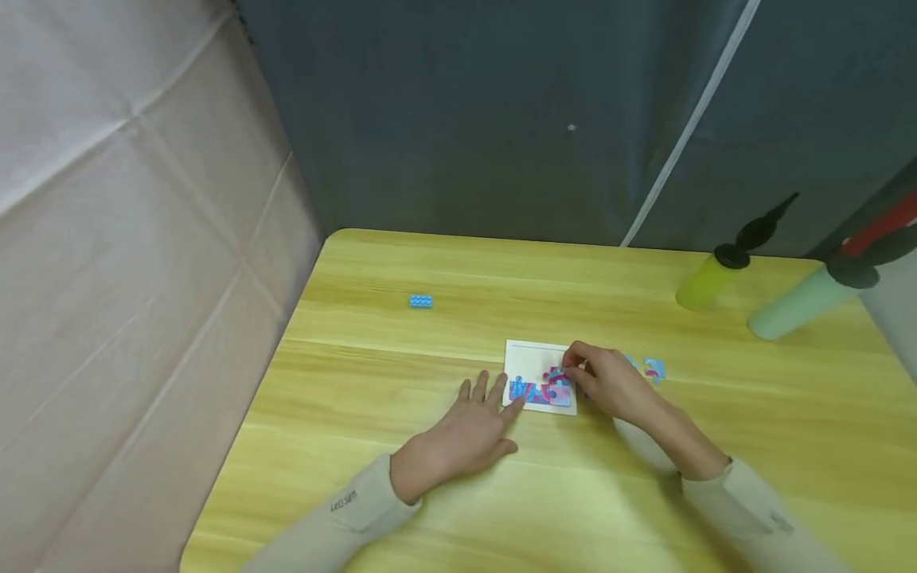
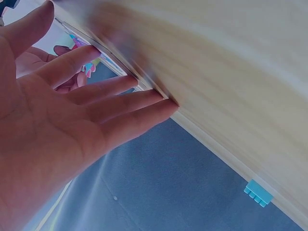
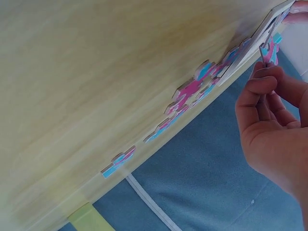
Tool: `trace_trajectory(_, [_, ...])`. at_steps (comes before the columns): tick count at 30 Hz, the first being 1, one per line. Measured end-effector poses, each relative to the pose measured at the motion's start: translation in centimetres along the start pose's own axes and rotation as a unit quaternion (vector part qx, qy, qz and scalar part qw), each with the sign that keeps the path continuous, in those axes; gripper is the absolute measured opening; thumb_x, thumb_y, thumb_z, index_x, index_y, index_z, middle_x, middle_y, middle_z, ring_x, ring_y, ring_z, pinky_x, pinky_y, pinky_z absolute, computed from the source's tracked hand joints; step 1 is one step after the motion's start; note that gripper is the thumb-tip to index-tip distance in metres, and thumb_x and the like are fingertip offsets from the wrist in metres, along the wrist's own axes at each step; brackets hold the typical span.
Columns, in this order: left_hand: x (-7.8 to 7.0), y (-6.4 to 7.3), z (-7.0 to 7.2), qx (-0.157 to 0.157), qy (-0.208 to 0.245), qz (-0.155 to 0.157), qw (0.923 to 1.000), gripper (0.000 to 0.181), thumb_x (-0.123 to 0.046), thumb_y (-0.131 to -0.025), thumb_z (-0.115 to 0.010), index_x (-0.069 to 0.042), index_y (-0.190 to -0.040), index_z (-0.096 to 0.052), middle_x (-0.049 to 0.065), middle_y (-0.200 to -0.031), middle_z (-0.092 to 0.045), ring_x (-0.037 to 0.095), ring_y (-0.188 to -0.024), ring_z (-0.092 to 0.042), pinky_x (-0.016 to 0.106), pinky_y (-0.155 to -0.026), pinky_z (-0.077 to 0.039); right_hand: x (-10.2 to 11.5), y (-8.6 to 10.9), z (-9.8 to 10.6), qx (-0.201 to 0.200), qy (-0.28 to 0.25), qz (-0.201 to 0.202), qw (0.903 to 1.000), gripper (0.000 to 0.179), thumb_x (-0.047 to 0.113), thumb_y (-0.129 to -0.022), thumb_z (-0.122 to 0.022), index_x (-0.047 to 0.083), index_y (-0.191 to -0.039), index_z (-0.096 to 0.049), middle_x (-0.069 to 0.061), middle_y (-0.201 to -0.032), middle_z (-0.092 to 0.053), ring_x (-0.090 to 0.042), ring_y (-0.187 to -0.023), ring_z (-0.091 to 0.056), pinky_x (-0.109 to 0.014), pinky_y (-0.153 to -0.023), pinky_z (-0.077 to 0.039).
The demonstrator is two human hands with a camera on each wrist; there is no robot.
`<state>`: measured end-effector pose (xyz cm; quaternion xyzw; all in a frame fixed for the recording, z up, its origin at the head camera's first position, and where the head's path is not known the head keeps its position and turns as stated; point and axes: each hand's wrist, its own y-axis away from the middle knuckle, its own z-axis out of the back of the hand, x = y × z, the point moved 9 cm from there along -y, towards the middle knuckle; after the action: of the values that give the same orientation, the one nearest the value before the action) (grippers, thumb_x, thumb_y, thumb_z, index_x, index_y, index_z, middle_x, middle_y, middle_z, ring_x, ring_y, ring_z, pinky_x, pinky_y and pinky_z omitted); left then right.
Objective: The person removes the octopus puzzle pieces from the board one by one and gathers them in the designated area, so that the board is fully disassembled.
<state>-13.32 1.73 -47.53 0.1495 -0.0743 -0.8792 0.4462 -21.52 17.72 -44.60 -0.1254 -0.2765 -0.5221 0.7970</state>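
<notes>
A white puzzle tray (image 1: 521,360) lies on the wooden table, with joined pink-and-blue jigsaw pieces (image 1: 528,392) along its near side. Between thumb and fingertips, my right hand (image 1: 609,382) pinches a jigsaw piece (image 3: 272,49), which looks tilted above the tray in the right wrist view. My left hand (image 1: 469,436) is spread with straight fingers, its fingertips at the tray's left edge; in the left wrist view the fingers (image 2: 139,115) reach the tabletop. Loose jigsaw pieces (image 3: 190,90) lie right of the tray, partly hidden by my right hand in the head view.
Farther back on the left sits a blue toy brick (image 1: 420,302). Two upright cylinders with black tops, one lime (image 1: 705,282) and one pale green (image 1: 802,302), stand at the back right. A dark curtain (image 1: 458,119) hangs behind the table, and pale fabric (image 1: 143,318) covers the left side.
</notes>
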Motion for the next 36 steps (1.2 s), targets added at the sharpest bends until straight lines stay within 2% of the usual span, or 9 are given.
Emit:
trace_trajectory(6, [0.1, -0.1, 0.0, 0.001, 0.001, 0.003, 1.0, 0.066, -0.049, -0.104, -0.055, -0.02, -0.161, -0.038, 0.022, -0.17, -0.025, 0.048, -0.155, -0.027, 0.06, -0.123, -0.032, -0.2, 0.1, 0.1, 0.007, -0.012, -0.007, 0.9999, 0.007, 0.005, -0.099, -0.065, 0.011, -0.102, -0.067, -0.002, -0.072, -0.063, -0.012, -0.06, -0.051, -0.023, -0.053, -0.043])
trace_trajectory(19, [0.1, 0.2, 0.2, -0.015, -0.004, -0.01, 0.9998, 0.067, -0.05, -0.104, -0.056, -0.018, -0.16, -0.041, 0.025, -0.167, -0.03, 0.051, -0.151, -0.032, 0.061, -0.12, -0.036, -0.3, 0.1, -0.1, 0.018, -0.035, -0.011, 0.9992, 0.004, 0.009, -0.101, -0.064, 0.005, -0.103, -0.065, -0.004, -0.077, -0.066, -0.012, -0.063, -0.055, -0.023, -0.053, -0.044])
trace_trajectory(26, [0.6, 0.3, 0.1, -0.015, 0.003, 0.002, 0.9999, 0.069, -0.05, -0.103, -0.057, -0.019, -0.161, -0.037, 0.025, -0.167, -0.03, 0.051, -0.152, -0.031, 0.061, -0.121, -0.033, 0.1, -0.2, -0.5, 0.022, -0.044, -0.002, 0.9988, 0.006, 0.011, -0.101, -0.066, 0.005, -0.101, -0.065, -0.003, -0.078, -0.067, -0.011, -0.064, -0.056, -0.023, -0.054, -0.045])
trace_trajectory(31, [0.7, 0.2, 0.3, -0.023, 0.003, 0.001, 0.9997, 0.071, -0.051, -0.103, -0.057, -0.024, -0.164, -0.032, 0.026, -0.164, -0.034, 0.053, -0.149, -0.035, 0.062, -0.119, -0.037, 0.3, -0.5, -0.7, 0.021, -0.038, 0.001, 0.9991, 0.005, 0.011, -0.1, -0.066, 0.006, -0.101, -0.066, -0.003, -0.076, -0.067, -0.011, -0.063, -0.056, -0.023, -0.054, -0.044])
trace_trajectory(34, [0.5, -0.4, 0.5, -0.026, -0.001, 0.001, 0.9997, 0.072, -0.053, -0.103, -0.056, -0.031, -0.165, -0.027, 0.028, -0.161, -0.038, 0.056, -0.146, -0.038, 0.063, -0.115, -0.041, 0.3, -0.7, -0.6, 0.019, -0.029, 0.005, 0.9994, 0.005, 0.011, -0.101, -0.066, 0.006, -0.101, -0.066, -0.003, -0.075, -0.066, -0.01, -0.062, -0.054, -0.023, -0.054, -0.044])
trace_trajectory(36, [0.3, -0.9, 0.5, -0.021, -0.015, 0.013, 0.9996, 0.071, -0.057, -0.101, -0.055, -0.037, -0.164, -0.027, 0.027, -0.16, -0.04, 0.057, -0.145, -0.04, 0.063, -0.113, -0.043, 0.3, -0.7, -0.4, 0.018, -0.025, 0.007, 0.9995, 0.005, 0.011, -0.101, -0.065, 0.006, -0.101, -0.066, -0.004, -0.075, -0.066, -0.01, -0.062, -0.054, -0.023, -0.054, -0.043])
